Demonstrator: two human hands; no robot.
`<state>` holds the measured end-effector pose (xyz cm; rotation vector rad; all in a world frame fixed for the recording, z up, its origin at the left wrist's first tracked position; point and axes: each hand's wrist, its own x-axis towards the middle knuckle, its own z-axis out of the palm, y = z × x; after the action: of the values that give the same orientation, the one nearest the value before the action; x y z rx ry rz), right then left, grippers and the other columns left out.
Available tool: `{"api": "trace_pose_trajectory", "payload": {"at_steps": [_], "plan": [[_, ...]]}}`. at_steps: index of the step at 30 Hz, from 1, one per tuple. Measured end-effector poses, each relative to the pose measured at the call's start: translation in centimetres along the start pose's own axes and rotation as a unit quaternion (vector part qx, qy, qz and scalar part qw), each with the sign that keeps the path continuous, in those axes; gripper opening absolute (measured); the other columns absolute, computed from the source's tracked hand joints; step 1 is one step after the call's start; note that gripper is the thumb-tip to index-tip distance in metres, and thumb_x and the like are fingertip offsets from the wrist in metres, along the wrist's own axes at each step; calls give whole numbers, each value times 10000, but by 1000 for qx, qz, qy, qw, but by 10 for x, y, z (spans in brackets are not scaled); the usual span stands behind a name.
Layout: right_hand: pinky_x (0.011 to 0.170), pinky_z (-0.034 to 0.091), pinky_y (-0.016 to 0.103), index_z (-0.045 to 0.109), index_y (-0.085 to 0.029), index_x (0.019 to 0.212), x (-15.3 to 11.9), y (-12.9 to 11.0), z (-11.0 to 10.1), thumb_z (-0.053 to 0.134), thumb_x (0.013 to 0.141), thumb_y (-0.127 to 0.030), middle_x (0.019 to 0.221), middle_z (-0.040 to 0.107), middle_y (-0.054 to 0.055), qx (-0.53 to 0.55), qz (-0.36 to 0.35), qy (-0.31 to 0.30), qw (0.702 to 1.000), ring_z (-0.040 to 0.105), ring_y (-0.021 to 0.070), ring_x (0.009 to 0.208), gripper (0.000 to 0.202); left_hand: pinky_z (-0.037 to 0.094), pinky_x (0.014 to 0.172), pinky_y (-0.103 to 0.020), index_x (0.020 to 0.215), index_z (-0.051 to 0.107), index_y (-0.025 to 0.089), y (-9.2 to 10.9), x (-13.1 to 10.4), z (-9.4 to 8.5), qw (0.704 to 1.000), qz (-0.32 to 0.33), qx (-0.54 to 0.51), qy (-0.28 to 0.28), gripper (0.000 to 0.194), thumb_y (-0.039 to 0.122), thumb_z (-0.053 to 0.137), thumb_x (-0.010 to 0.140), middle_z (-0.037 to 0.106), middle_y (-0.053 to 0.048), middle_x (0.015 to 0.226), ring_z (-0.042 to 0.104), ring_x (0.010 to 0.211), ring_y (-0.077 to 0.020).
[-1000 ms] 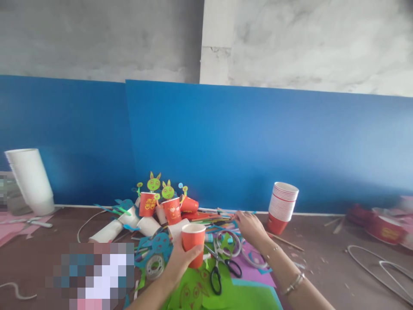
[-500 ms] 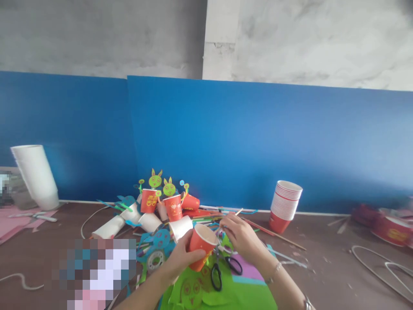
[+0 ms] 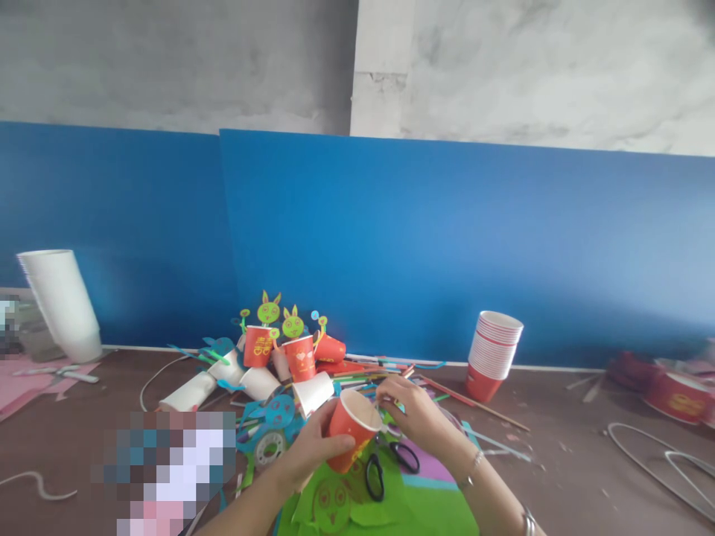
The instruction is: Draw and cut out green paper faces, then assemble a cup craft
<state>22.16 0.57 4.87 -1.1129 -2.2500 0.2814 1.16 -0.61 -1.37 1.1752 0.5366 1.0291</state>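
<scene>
A red paper cup (image 3: 349,435), its white rim tilted up, is wrapped by the fingers and thumb of my left hand (image 3: 313,447). My right hand (image 3: 407,406) is beside the rim on the right, fingers pinched together; whatever they hold is too small to make out. Black-handled scissors (image 3: 375,476) lie below the cup on green paper (image 3: 424,510) that bears drawn rabbit faces. Two red cups with green rabbit figures, one of them nearer (image 3: 300,359), stand behind my left hand.
A stack of cups (image 3: 494,357) stands at the right back, a white stack (image 3: 64,305) at far left. Tipped white cups (image 3: 190,392), a tape roll (image 3: 269,450) and thin sticks (image 3: 474,402) lie around. A blue partition (image 3: 391,246) rises behind.
The cup in my left hand has shifted slightly right. My right hand has moved slightly left and down, close to the rim; the light stick tip seen above it is gone from there.
</scene>
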Motion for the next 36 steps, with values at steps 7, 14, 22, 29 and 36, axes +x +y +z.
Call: {"api": "trace_pose_trajectory", "payload": {"at_steps": [7, 14, 22, 29, 36], "plan": [[701, 411, 271, 601, -195, 777, 0, -2, -3, 495, 837, -81, 822, 628, 30, 18, 5, -5, 1000, 563, 179, 788, 167, 428, 844, -379, 1191, 570, 167, -2, -1, -1, 1000, -1, -5, -14, 684, 377, 806, 584, 663, -109, 1059, 587, 975, -292], [697, 420, 271, 615, -192, 772, 0, 0, -1, 480, 825, -91, 813, 638, 32, 44, 19, -6, 999, 572, 177, 778, 177, 415, 878, -384, 1199, 571, 189, -1, -3, 1, 999, -20, -19, -20, 684, 347, 814, 580, 658, -100, 1099, 579, 1020, -297], [687, 422, 268, 615, -196, 772, -1, 2, -2, 489, 806, -90, 817, 643, 28, 45, 39, -12, 998, 581, 177, 773, 168, 417, 879, -379, 1198, 567, 198, 1, -4, 1, 999, -26, -25, -30, 665, 338, 809, 594, 656, -93, 1103, 579, 1029, -292], [688, 422, 272, 610, -189, 755, 0, 0, -3, 492, 807, -78, 814, 643, 33, 27, 39, -8, 999, 578, 180, 777, 170, 416, 876, -392, 1203, 567, 182, -1, -3, 0, 999, -21, -16, -21, 686, 358, 810, 587, 664, -104, 1090, 585, 1008, -298], [693, 427, 281, 622, -189, 760, 0, 0, -2, 485, 827, -98, 805, 644, 35, 21, 25, 0, 999, 581, 183, 774, 177, 405, 897, -404, 1212, 564, 193, -1, -4, 1, 999, -25, -16, -18, 703, 376, 813, 580, 655, -106, 1122, 568, 1046, -313]]}}
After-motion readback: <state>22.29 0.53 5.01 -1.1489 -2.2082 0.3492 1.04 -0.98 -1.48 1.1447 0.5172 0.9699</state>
